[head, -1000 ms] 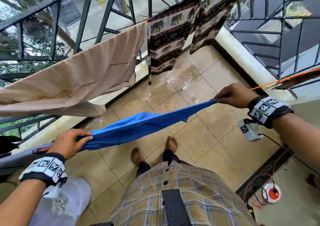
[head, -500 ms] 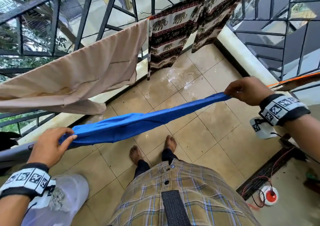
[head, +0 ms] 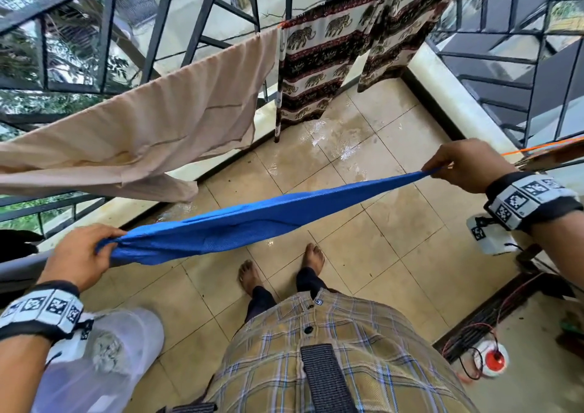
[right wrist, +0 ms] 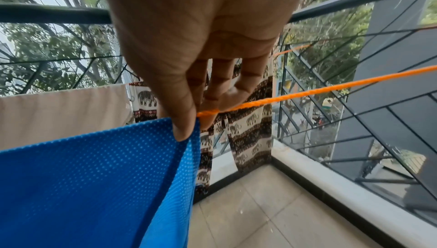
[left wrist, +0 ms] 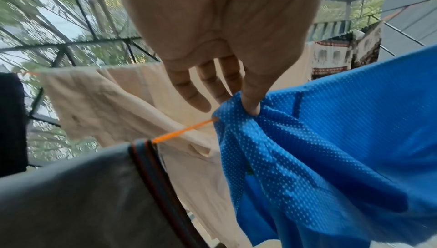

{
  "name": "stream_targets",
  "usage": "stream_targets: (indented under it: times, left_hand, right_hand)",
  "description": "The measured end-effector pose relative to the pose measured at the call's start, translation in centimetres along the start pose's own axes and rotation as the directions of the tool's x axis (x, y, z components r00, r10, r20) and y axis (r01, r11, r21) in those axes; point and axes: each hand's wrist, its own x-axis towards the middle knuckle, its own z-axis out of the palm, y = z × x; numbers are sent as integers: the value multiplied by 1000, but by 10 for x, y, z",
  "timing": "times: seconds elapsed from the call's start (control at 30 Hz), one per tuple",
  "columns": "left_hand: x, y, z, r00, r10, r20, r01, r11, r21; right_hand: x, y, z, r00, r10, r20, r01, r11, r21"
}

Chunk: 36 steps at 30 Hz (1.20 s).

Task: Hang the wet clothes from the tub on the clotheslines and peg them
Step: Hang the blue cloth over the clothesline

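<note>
A blue mesh garment [head: 240, 226] is draped over the near orange clothesline [right wrist: 331, 87] and stretched between both hands. My left hand [head: 82, 254] pinches its left end [left wrist: 248, 110], thumb pressing into the cloth, the other fingers [left wrist: 189, 91] loose. My right hand [head: 458, 166] pinches the right end [right wrist: 187, 130] right at the line. In the left wrist view the orange clothesline [left wrist: 184, 130] runs from the blue cloth to a grey garment [left wrist: 82, 186].
On the far line hang a beige cloth [head: 158, 128] and elephant-print trousers [head: 319, 64]. Dark metal railings [head: 202, 17] enclose the tiled balcony [head: 379, 238]. A white tub [head: 104, 365] stands at lower left, wires and a red-topped spool [head: 493, 360] at lower right. My bare feet [head: 313, 254] are below the garment.
Both hands have moved apart along the line, pulling the blue garment wider and flatter. The right hand has shifted right, the left hand left.
</note>
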Motion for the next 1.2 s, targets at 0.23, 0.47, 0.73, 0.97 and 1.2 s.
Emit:
stream_targets:
  times: [0.23,0.47,0.73,0.97,1.2]
  left_hand:
    - [-3,-11,-9,992,31,123,-45,993,107]
    - [-5,17,-8,983,65,171,-65,998,-5]
    - [-22,9,-71,996,81,-22,-81,997,-12]
    - [-29,8,-85,983,176,-42,-179,980,-91]
    - [-52,11,-103,982,148,-119,-166,973,-159]
  right_hand:
    - [-10,1,-18,992,-52,-119,57,997,45]
    - [-27,-3,-17,975,-59,-213,81,992,93]
    - [-27,-16,-17,954,36,-297,-9,996,92]
    - [-34,-41,-23,930,202,-308,-190,979,67]
    - [-41,-67,-11,928,313,-200,-326,944,-37]
